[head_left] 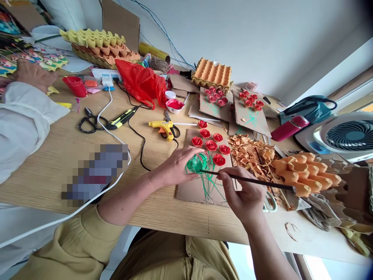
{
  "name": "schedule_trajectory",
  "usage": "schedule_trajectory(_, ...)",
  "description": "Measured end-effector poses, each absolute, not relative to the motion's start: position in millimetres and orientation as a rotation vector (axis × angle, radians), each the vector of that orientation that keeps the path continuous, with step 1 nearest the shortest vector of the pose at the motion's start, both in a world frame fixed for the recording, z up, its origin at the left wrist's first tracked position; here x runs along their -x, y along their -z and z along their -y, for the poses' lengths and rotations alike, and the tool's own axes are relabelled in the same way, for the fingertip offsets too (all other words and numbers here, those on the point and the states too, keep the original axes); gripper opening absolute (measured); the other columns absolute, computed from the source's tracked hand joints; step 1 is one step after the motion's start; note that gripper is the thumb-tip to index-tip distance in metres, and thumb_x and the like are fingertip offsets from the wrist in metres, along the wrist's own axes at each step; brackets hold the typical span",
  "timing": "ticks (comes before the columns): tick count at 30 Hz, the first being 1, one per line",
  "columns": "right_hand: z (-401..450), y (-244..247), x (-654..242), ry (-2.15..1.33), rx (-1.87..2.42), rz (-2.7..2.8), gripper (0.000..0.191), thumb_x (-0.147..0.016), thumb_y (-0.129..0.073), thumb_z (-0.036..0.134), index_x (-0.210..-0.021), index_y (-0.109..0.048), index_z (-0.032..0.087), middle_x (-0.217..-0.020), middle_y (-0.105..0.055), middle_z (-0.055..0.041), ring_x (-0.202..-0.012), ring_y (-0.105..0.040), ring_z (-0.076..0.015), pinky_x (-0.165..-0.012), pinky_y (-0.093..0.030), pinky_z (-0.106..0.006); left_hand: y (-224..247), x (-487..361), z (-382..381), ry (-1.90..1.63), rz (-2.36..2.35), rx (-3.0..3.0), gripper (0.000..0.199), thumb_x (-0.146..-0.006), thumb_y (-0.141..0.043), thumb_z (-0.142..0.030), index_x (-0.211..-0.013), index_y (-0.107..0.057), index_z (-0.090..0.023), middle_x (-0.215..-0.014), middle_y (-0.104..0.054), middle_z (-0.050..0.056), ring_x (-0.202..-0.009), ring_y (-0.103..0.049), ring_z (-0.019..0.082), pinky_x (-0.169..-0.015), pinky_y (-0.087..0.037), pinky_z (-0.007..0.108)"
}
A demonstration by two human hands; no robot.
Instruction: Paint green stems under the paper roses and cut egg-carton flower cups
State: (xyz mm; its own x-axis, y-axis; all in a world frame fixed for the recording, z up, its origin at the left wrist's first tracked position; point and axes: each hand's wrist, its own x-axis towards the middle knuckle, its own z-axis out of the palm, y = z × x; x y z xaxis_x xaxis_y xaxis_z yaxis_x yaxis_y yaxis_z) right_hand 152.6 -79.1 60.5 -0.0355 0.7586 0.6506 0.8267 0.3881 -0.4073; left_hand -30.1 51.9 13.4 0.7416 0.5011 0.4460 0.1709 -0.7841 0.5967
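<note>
My left hand [177, 165] is closed around a small clear cup [194, 162] with green paint inside, tipped toward me. Between the fingers of my right hand [243, 192] is a long dark paintbrush [253, 179], its tip inside the cup. Beneath both hands lies a cardboard sheet [188, 190] with several red paper roses [211, 145] in a cluster and green painted stems running down from them. The cup and my left hand cover part of the sheet.
A yellow glue gun [163, 125], scissors [87, 123] and a utility knife [121, 118] lie left. Behind stand a bowl of red paint [175, 105] and finished-looking rose cards [251, 118]. Orange egg-carton pieces [305, 173] and scraps [250, 153] lie right. A co-worker's hand [35, 76] is far left.
</note>
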Motion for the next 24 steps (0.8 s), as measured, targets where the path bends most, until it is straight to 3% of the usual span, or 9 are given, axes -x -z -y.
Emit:
schedule_trajectory(7,94.9,-58.4,-159.4,0.208,1.388,1.508,0.011,-0.093,-0.061,0.017,-0.086,-0.068,0.022,-0.072,-0.072,-0.0008,-0.058,-0.067,-0.0154,-0.054,-0.052,-0.028,-5.6,30.5,-59.3,-0.889,-0.692,-2.424,0.068,-0.076,-0.076,-0.020,-0.137,-0.045,-0.024,-0.137,-0.059,0.012,-0.127,-0.056,0.030,-0.107,-0.043,0.045)
schedule_trajectory(17,87.6,-24.4,-155.1,-0.150,1.391,1.790,0.014,-0.098,-0.053,0.018,-0.099,-0.066,0.022,-0.086,-0.072,-0.0040,-0.081,-0.068,-0.0185,-0.072,-0.053,-0.033,-5.9,35.2,-71.5,-1.015,-0.868,-2.339,0.065,-0.075,-0.076,-0.020,-0.134,-0.046,-0.020,-0.131,-0.061,0.012,-0.122,-0.059,0.030,-0.105,-0.046,0.045)
schedule_trajectory(24,91.2,-27.9,-163.4,-0.052,1.447,1.738,0.011,-0.097,-0.055,0.018,-0.094,-0.065,0.021,-0.080,-0.071,-0.0016,-0.072,-0.068,-0.0157,-0.066,-0.052,-0.028,-5.8,35.7,-70.8,-0.993,-0.854,-2.347,0.065,-0.076,-0.075,-0.021,-0.134,-0.045,-0.021,-0.132,-0.060,0.012,-0.124,-0.058,0.030,-0.106,-0.045,0.044)
